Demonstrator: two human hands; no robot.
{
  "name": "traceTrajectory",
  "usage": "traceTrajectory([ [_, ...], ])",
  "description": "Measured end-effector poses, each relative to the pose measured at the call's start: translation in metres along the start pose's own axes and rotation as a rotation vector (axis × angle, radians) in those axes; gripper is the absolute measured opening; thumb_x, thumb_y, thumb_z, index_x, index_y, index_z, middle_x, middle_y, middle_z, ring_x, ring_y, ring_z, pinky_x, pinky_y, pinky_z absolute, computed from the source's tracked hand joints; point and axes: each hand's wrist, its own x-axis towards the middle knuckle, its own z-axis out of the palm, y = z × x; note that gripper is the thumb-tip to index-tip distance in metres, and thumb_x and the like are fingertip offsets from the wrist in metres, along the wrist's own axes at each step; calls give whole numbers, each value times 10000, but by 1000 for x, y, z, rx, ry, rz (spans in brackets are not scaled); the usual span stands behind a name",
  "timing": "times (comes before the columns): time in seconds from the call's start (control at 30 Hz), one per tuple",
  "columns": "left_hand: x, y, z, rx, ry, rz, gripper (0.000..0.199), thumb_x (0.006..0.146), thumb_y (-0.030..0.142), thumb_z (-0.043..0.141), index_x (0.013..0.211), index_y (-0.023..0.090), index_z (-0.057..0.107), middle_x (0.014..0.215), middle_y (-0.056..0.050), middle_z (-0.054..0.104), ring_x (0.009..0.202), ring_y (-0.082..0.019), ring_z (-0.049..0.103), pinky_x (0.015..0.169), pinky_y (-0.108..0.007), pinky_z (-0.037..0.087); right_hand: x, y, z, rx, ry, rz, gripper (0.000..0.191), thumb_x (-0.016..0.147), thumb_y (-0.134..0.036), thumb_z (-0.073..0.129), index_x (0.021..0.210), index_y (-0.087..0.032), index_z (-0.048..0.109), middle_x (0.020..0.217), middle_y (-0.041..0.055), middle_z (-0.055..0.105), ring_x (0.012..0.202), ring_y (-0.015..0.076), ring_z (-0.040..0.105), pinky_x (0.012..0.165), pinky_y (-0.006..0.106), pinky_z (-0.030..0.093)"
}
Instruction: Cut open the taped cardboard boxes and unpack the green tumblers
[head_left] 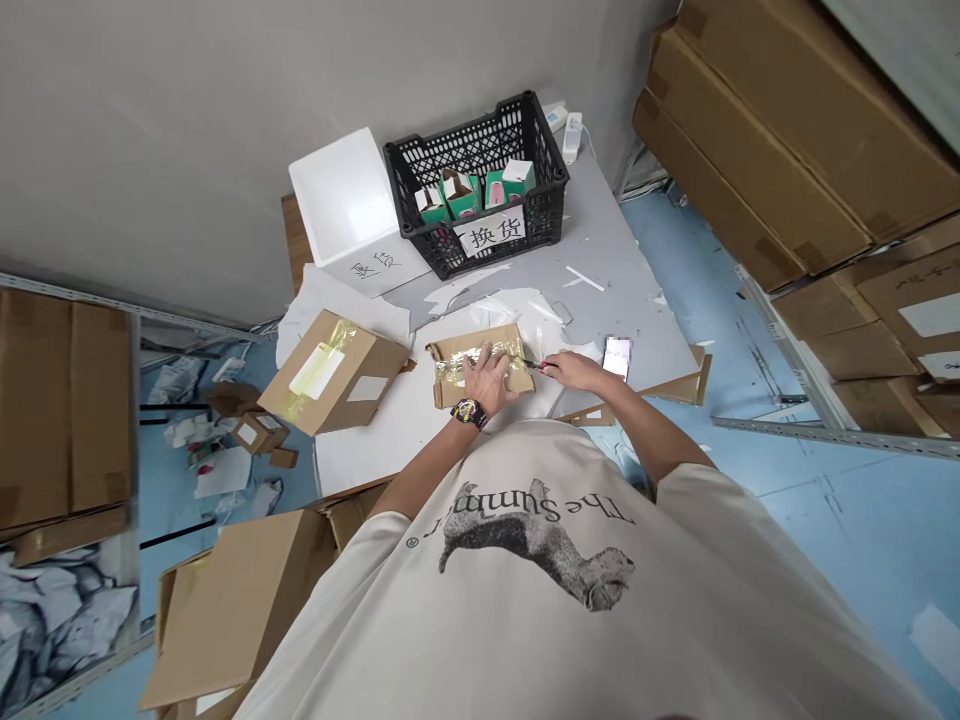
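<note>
My left hand (pixel 489 380) presses flat on a brown cardboard parcel (pixel 480 362) wrapped with clear tape, and a patterned watch (pixel 469 411) sits on that wrist. My right hand (pixel 571 371) grips a small dark-handled cutter (pixel 533 365), its tip at the parcel's right edge. The parcel rests on a white sheet (pixel 390 430) over a grey table (pixel 607 280). A smartphone (pixel 616 358) with a blurred screen lies just beyond my right hand. Left of the parcel sits a taped cardboard box (pixel 334 372) with a white label.
At the table's far end stand a black plastic basket (pixel 469 130) holding several green-and-white cartons and a white foam box (pixel 345 195). Stacked brown cartons (pixel 780 140) fill shelving on the right. A flattened carton (pixel 240 610) leans at lower left above a blue floor (pixel 720 300).
</note>
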Motion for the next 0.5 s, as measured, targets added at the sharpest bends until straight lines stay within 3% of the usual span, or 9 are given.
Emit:
traceTrajectory([
  [0.17,-2,-1,-3,-7,11,-5,787,890,511,989,1583,303,678,1804,-188,615,1840,-512,297,1447,-824,223,-1,-10,5,68,28,-17,313,1139,-427,671,919,-239,791,996,114,840,904,281,727,776,331,454],
  [0.33,-6,-2,0,-29,28,-39,887,943,574,939,1686,231,598,1844,-247,551,1848,-466,305,1493,-749,184,-35,20,-3,232,-40,54,372,1101,-577,690,909,-260,730,798,57,725,741,253,688,674,328,486],
  [0.4,-8,-5,2,-53,20,-16,931,961,602,912,1729,209,563,1884,-250,495,1857,-444,293,1508,-709,172,-49,34,-5,342,14,116,354,1109,-581,643,955,-268,704,755,30,684,675,236,663,621,322,489],
  [0.5,-11,-13,3,-102,-11,47,996,1017,648,829,1815,170,471,1942,-254,391,1868,-426,264,1519,-674,164,-56,44,-1,436,205,194,334,1121,-579,599,1041,-268,692,770,11,677,653,217,652,607,303,511],
])
